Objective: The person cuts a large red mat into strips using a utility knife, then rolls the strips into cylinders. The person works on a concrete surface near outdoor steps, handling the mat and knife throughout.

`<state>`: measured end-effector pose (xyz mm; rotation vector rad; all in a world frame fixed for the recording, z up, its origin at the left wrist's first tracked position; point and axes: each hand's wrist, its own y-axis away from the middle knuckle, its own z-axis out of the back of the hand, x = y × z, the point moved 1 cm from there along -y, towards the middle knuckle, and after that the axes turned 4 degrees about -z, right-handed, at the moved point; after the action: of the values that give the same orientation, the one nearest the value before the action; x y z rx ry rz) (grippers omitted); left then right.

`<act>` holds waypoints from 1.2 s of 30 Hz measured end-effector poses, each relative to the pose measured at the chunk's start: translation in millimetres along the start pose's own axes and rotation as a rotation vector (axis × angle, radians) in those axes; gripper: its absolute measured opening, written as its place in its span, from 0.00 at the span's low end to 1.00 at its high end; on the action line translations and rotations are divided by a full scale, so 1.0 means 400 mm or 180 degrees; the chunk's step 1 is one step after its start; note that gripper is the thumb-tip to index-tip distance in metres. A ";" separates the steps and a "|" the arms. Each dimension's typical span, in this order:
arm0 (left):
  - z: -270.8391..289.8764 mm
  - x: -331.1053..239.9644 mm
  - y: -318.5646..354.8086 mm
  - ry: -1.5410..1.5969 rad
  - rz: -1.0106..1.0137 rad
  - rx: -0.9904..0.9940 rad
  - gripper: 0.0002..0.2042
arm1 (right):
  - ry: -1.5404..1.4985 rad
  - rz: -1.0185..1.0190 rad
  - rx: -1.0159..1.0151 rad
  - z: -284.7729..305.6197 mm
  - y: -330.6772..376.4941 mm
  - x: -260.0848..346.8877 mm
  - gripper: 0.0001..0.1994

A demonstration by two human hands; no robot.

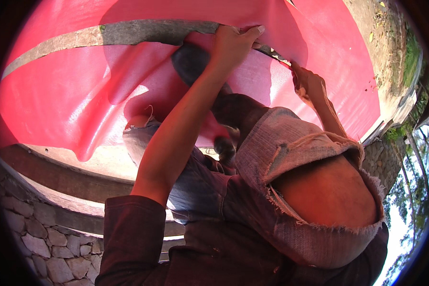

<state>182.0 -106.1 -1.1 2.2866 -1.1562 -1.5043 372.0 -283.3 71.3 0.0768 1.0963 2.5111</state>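
Both hands are closed on the edge of a large red plastic sheet (81, 90). The left hand (233, 43) pinches it near the top centre, fingers curled over the fold where the sheet meets a strip of grey concrete ledge (128, 33). The right hand (307, 86) grips the same edge a little further right and lower, fist closed, thumb hidden.

The sheet spreads away from the hands to the left and right, draped over the ledge, with a loose fold sagging down at the lower left above a stone wall (38, 238). The held edge runs taut between the two hands. The person's knees, in torn grey jeans (291, 157), fill the lower right, and a dark shoe (190, 62) rests on the sheet just below the left hand.

Judged from this, the main risk is the thin sheet tearing or slipping where it is pulled against the rough concrete, since the shoe pins it while the hands tug. The loose lower fold could also slide off the ledge.
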 end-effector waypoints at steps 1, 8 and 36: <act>0.001 -0.007 -0.004 -0.0006 -0.0022 0.0002 0.11 | 0.0033 0.0036 -0.0032 0.011 -0.004 0.001 0.10; -0.024 -0.042 -0.007 0.0253 0.0050 0.0106 0.12 | 0.0024 -0.0378 -0.0236 -0.057 0.058 -0.059 0.10; -0.133 -0.209 0.005 0.0010 0.0176 0.0410 0.16 | 0.0849 -0.2736 0.0641 -0.370 0.250 -0.613 0.12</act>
<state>209.9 -64.4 84.3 2.3157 -1.3409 -1.4456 533.5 -540.1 66.4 -0.5669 1.1506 1.6633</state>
